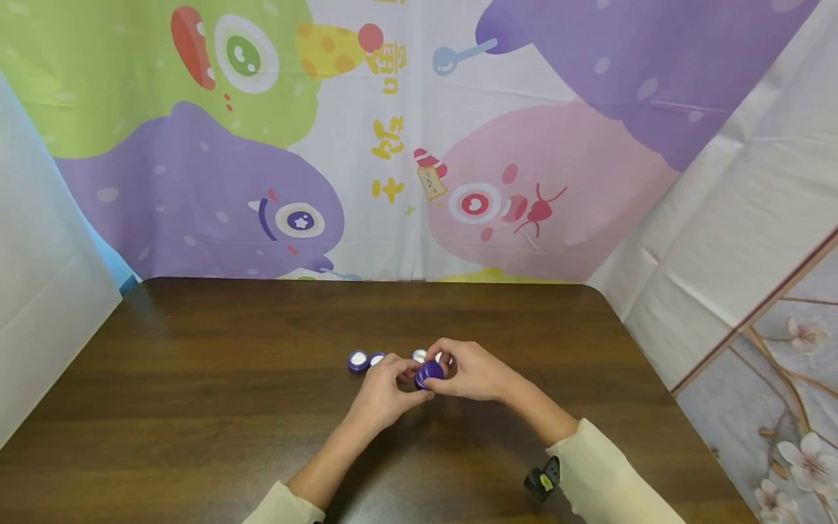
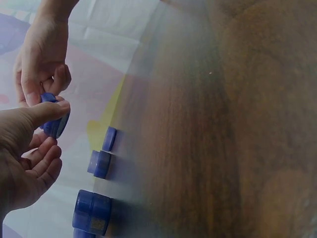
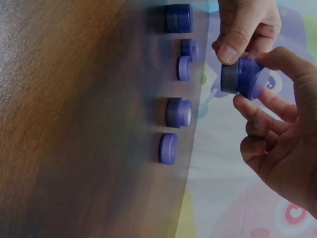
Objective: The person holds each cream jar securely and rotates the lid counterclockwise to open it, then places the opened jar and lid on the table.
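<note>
Purple jar [image 1: 428,373] pinched between left hand [image 1: 382,393], right hand [image 1: 474,371], tipped sideways

The jar [image 1: 428,373] pinched between the left hand [image 1: 382,389] and the right hand [image 1: 473,372] looks like smooth purple plastic with a slight sheen. The small pots [image 3: 179,112] on the surface just beyond the hands show the same glossy purple plastic, some with pale, shiny tops. The table [image 1: 196,407] beneath the hands is dark wood-grain, smooth, with a soft satin gloss. The backdrop [image 1: 419,145] behind is thin printed sheeting, creased, faintly shiny. The sleeves [image 1: 609,473] at the wrists are matt cream cloth.
</note>
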Demonstrator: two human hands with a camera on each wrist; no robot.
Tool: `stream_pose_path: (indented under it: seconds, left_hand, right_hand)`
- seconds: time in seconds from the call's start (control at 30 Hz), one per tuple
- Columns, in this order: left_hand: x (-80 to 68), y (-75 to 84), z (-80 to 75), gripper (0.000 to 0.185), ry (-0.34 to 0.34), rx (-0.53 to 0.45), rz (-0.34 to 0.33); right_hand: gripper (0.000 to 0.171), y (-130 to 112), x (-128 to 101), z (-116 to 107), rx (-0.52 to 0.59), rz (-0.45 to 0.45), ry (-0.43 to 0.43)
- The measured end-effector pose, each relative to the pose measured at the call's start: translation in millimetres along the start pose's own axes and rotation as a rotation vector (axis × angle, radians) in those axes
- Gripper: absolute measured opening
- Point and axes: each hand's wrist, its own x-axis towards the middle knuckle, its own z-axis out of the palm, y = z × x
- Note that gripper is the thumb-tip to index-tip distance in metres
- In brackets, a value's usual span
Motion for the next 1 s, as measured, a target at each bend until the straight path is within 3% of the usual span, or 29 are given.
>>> stream_pose_path:
  seconds: [0.17, 0.6, 1.0]
  left_hand:
    - [0.5, -0.5, 0.0, 0.036, 0.009, 0.014, 0.01]
    - [1.6, -3.2, -1.9, 0.04, -0.034, 0.038, -0.063]
    - [6.3, -6.7, -1.9, 0.038, -0.083, 0.124, -0.079]
  right_hand:
    - [0.032, 0, -4, -4, 0.05, 0.032, 0.016]
    - [0.029, 13, -9, -2, 0.081, 0.039, 0.131]
    - [0.032, 26, -11, 3, 0.199, 0.101, 0.079]
